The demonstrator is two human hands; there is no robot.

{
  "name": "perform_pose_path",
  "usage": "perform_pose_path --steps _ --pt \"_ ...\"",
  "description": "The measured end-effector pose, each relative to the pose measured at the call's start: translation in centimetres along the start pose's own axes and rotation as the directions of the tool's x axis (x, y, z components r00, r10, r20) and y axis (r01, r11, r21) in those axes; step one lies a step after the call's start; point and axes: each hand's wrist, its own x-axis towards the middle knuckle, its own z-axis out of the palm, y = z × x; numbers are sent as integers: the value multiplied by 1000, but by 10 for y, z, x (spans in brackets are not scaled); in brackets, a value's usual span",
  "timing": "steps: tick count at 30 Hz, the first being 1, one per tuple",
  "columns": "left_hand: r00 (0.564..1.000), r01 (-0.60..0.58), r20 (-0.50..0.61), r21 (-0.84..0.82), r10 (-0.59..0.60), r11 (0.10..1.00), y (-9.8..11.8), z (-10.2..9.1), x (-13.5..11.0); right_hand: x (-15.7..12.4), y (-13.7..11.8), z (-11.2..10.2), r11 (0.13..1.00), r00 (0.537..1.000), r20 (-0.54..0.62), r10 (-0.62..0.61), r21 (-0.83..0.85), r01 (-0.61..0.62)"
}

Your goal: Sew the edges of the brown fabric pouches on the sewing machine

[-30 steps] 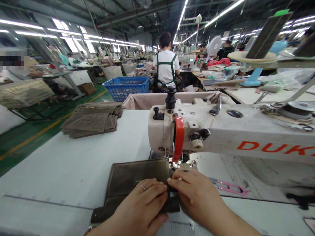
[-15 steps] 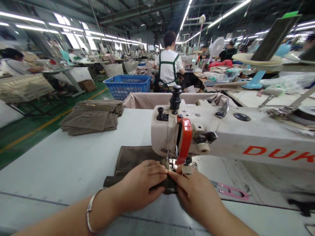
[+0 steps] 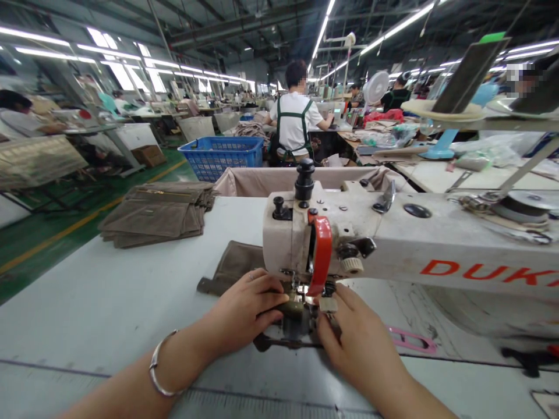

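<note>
A dark brown fabric piece (image 3: 239, 263), with a folded or rolled edge, lies under the needle area of a white sewing machine (image 3: 393, 235) with an orange guard (image 3: 322, 253). My left hand (image 3: 255, 305) is left of the needle, its fingers and thumb closed on the folded part. On the other side, my right hand (image 3: 358, 334) has thumb and fingers bent round the fabric's edge beside the presser foot; its fingertips are partly hidden behind the machine parts. Pink-handled thread snips (image 3: 413, 339) lie right of my right hand.
A stack of brown fabric pouches (image 3: 152, 215) rests at the table's left. Behind the machine is a pinkish cloth-lined bin (image 3: 244, 181), with a blue basket (image 3: 222, 156) beyond. A co-worker (image 3: 294, 116) sits ahead, back turned. A ruler strip (image 3: 262, 404) runs along the front.
The fabric has turned under the machine, its left part swinging away from me and a dark part now showing nearer me. My right hand has shifted slightly right, apart from the left.
</note>
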Motion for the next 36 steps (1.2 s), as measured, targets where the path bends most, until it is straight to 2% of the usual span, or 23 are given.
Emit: perform_pose_path --steps 3,6,9,11,14,17,20,23,29,36 --pt "999 38 -2 -34 -38 999 -2 -6 0 5 5 -4 996 997 -76 13 -83 -20" --pt "998 69 0 -89 -70 994 0 -8 4 8 9 -7 984 1000 -19 11 -179 -14" --pt "996 88 0 -67 -88 994 7 -5 5 8 10 -10 974 1000 -10 18 -225 -20" --pt "997 78 -12 -14 -79 997 13 0 4 6 7 -9 989 1000 -19 -24 -149 21" --pt "999 30 -31 69 -28 997 21 8 1 3 0 -3 988 989 -18 -150 29 150" --pt "999 11 -44 52 -9 999 26 13 -1 1 -3 6 978 983 -23 -184 98 186" --pt "997 18 -77 4 -17 1000 28 14 0 1 -2 10 979 986 -32 -165 111 168" --pt "993 -25 -118 4 25 1000 28 15 1 0 -3 10 982 986 -11 -164 91 164" --pt "966 -68 -253 -42 55 997 25 21 1 -2 -6 12 988 990 -11 -140 63 140" --pt "966 -76 -250 -25 67 997 25 23 3 -3 -4 19 983 985 -45 -168 62 171"
